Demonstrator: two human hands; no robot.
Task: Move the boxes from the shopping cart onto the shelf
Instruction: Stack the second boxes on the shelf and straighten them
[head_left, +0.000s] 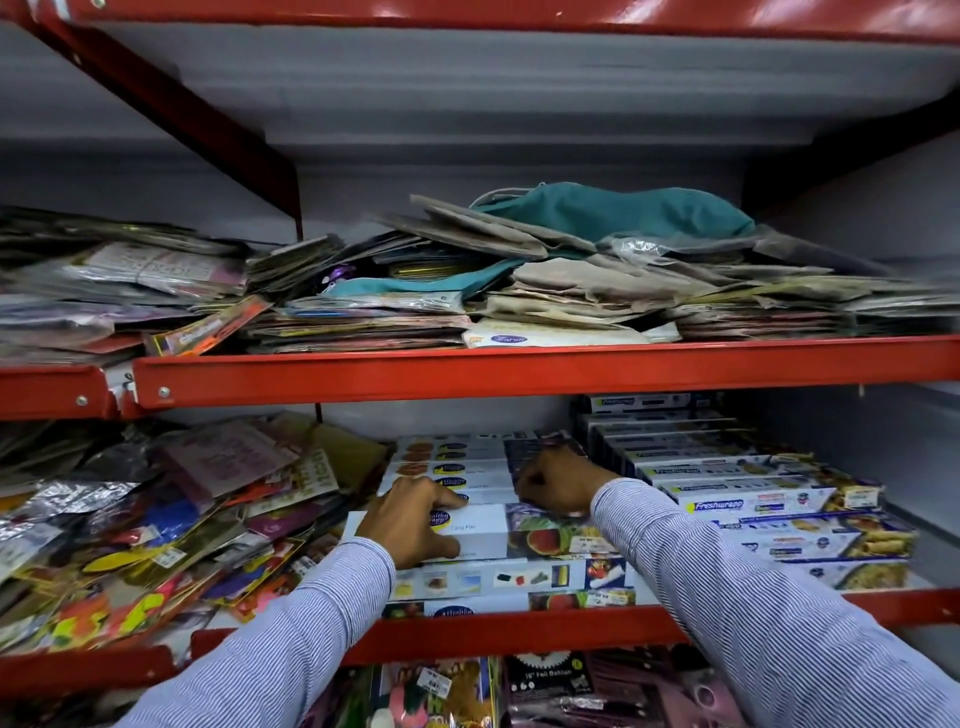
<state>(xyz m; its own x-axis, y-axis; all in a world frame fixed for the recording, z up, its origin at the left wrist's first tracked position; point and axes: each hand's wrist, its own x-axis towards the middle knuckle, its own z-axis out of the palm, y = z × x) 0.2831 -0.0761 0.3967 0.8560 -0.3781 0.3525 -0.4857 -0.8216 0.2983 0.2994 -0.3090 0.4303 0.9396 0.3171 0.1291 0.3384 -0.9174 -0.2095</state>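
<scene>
A long white cling film box (480, 530) with fruit pictures lies on top of a stack of like boxes on the middle red shelf (519, 631). My left hand (410, 519) grips its left end, thumb on the front face and fingers over the top. My right hand (556, 483) is curled over the box's back edge near its middle, against the row of cling film boxes (452, 465) behind it. The shopping cart is out of view.
Blue-and-white Freshwrapp boxes (727, 501) fill the shelf to the right. Loose shiny packets (156, 519) are heaped to the left. The upper shelf (519, 366) holds piles of paper bags and a teal cloth (623, 208). More packets (441, 691) hang below.
</scene>
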